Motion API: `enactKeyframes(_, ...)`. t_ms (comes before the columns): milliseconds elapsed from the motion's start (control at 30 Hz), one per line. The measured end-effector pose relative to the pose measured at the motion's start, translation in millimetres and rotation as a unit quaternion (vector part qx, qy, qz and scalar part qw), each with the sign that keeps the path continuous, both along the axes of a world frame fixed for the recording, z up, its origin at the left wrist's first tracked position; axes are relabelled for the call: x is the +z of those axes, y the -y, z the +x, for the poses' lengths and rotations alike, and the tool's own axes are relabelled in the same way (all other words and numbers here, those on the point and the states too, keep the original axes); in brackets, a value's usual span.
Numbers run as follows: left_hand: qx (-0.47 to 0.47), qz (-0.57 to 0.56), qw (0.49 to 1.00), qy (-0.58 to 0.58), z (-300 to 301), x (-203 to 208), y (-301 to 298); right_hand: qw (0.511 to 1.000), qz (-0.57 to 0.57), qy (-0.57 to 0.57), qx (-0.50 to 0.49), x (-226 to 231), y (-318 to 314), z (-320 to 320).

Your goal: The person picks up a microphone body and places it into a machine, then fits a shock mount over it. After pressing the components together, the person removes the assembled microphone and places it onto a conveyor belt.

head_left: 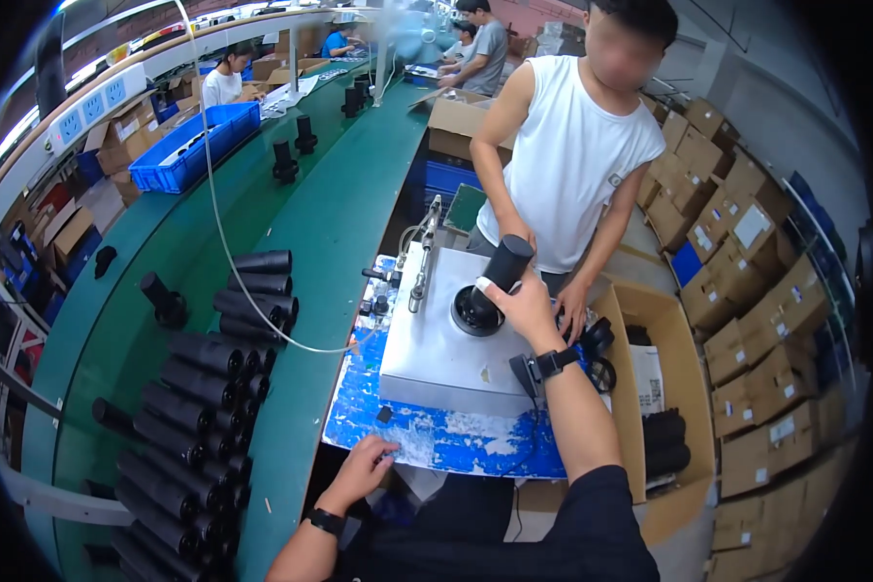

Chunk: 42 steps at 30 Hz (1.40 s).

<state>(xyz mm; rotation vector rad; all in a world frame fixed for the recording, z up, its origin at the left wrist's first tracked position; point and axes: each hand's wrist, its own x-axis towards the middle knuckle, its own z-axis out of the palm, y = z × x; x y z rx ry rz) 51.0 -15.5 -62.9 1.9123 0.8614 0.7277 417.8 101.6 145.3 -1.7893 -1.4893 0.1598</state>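
Note:
My right hand (529,308) is closed around the lower part of a black cylinder (509,260). A white wrapping covers one of its fingertips. The cylinder leans over a round black ring-shaped base (475,312) on top of a silver metal box (427,354). A co-worker's arm reaches down behind the cylinder's top; whether that hand touches it I cannot tell. My left hand (361,471) rests at the near edge of the worn blue tabletop (456,436), fingers loosely bent and holding nothing visible. Close to it lies a small black piece (385,414).
Rows of black cylinders (175,407) lie stacked on the green bench (301,407) at left. A pale hose (225,233) hangs across it. At right stands an open carton (694,417) with black parts. The co-worker (587,155) stands across the box; a blue bin (194,145) sits farther back.

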Motion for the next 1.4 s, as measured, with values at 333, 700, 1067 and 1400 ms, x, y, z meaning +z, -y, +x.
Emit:
enactKeyframes(333, -0.012, 0.034, 0.999, 0.002, -5, -3, -1, 0.998, -0.030, 0.047, 0.023, -15, 4, -17)
enactKeyframes(700, -0.012, -0.019, 1.000, -0.002, -3, 2, -3, 0.997, 0.069, 0.024, -0.017, -15, -8, -13)
enactKeyframes(1067, -0.106, -0.048, 0.992, 0.051, -5, 74, -21, 0.993, -0.002, -0.078, 0.091, -25, -5, 24)
enactKeyframes(1400, 0.114, 0.257, 0.959, -0.045, 59, 120, -280, 0.995, 0.063, -0.039, 0.066, -19, 3, -9)
